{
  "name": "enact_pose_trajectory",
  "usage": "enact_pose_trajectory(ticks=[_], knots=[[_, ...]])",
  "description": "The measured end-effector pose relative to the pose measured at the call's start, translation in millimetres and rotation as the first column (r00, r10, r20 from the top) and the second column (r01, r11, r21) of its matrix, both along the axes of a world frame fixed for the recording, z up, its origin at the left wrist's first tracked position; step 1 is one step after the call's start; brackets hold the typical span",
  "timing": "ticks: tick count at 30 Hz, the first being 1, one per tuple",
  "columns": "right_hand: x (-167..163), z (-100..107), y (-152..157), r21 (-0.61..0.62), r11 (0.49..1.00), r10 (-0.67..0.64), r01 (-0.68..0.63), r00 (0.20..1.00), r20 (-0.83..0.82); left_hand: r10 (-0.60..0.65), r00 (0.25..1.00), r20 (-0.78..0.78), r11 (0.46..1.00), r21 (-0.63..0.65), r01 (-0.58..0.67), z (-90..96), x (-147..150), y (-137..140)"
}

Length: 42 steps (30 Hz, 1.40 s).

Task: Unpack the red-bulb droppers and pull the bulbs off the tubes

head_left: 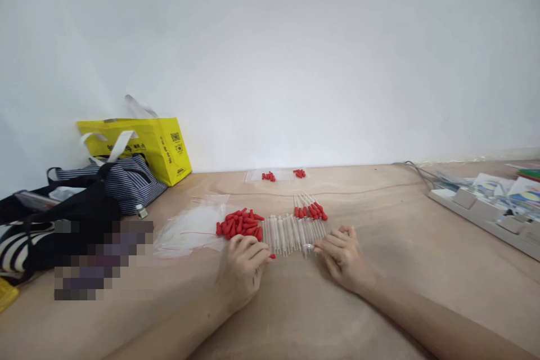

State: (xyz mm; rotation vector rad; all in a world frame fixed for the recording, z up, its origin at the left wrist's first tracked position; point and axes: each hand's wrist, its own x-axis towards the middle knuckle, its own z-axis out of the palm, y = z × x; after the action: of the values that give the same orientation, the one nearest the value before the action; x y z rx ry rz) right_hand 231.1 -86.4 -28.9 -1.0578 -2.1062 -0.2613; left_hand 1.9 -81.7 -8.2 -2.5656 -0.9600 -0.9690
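Observation:
My left hand (246, 265) is closed around a red rubber bulb (272, 256), whose end pokes out past the fingers. A clear glass dropper tube (308, 247) is pinched in my right hand (343, 257) and points left toward that bulb, apart from it. Between and beyond the hands lies a row of clear glass tubes (280, 234). Just past my left hand is a heap of red rubber bulbs (236, 224). Several droppers with red bulbs on their tubes (311, 211) lie behind the row, bulbs toward me.
Flat clear zip bags (189, 228) lie left of the heap. Bagged droppers (282, 176) rest near the wall. A yellow bag (171, 152), a striped bag (130, 183) and a black bag (97, 211) crowd the left. On the right are a power strip (481, 219) and cables (422, 173).

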Motion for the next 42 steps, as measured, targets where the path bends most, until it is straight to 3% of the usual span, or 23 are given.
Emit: enact_pose_trajectory(ticks=[7, 11, 16, 21, 27, 31, 34, 38, 42], knots=[[-2.1, -9.2, 12.1, -0.137, 0.99, -0.063, 0.033, 0.974, -0.217, -0.006, 0.982, 0.19, 0.992, -0.123, 0.03, -4.2, 3.1, 8.0], [-1.4, -3.8, 23.8, -0.148, 0.987, -0.097, 0.062, 0.965, -0.243, 0.162, 0.951, 0.261, 0.985, -0.106, -0.139, 11.6, -16.5, 26.8], [-3.3, -4.8, 42.2, -0.097, 0.991, -0.105, 0.089, 0.979, -0.173, 0.395, 0.84, 0.371, 0.918, -0.19, -0.348, 23.2, -52.5, 51.3], [-10.8, -12.9, 50.1, -0.059, 0.99, -0.134, 0.129, 0.987, -0.093, 0.539, 0.792, 0.286, 0.841, -0.243, -0.484, 20.7, -65.4, 61.0], [-18.2, -15.5, 45.9, -0.073, 0.987, -0.148, 0.142, 0.986, -0.079, 0.622, 0.754, 0.211, 0.769, -0.348, -0.537, 13.0, -68.5, 69.4], [-19.6, -8.7, 36.9, -0.144, 0.978, -0.165, 0.152, 0.983, -0.083, 0.564, 0.804, 0.188, 0.825, -0.144, -0.546, 15.2, -60.3, 59.5], [-10.5, -0.7, 28.9, -0.239, 0.963, -0.151, 0.122, 0.983, -0.105, 0.429, 0.893, 0.138, 0.901, -0.004, -0.433, 17.3, -44.1, 43.1], [9.1, 10.2, 19.2, -0.262, 0.961, -0.104, 0.087, 0.993, -0.051, 0.259, 0.962, 0.091, 0.964, 0.039, -0.263, 15.8, -25.8, 28.9], [13.9, 13.6, 15.0, -0.243, 0.97, 0.004, 0.014, 0.997, 0.073, 0.266, 0.96, 0.084, 0.961, 0.06, -0.271, 14.3, -26.2, 30.0]])
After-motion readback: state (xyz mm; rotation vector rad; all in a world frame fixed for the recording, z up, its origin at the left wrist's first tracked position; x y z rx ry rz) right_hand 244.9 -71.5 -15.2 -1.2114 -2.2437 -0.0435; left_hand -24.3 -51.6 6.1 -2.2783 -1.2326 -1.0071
